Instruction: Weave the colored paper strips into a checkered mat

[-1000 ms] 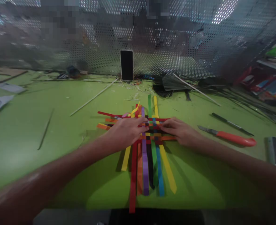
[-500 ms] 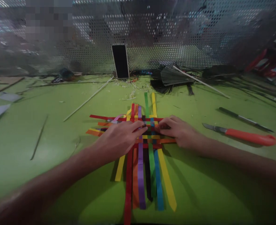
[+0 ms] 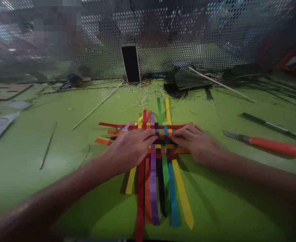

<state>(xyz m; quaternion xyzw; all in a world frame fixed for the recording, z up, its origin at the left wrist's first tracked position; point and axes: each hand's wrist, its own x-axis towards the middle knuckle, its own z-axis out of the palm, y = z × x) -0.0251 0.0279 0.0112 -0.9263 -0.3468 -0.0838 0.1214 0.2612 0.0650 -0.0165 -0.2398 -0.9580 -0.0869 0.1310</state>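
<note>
Touching weave, two hands: left hand over left part, right hand with fingertips at right part (fingers bent; pinching strip or not, cannot tell for either). Weave lies mid-table; eight strips run toward person: two yellow, one each red, orange, purple, black, green, blue. One knife, one dark rod right of right hand. Two pale sticks farther back, one across dark bundle. One phone upright before mesh. Left hand hides some crossings.

Dim, slightly hazy, soft shadows
</note>
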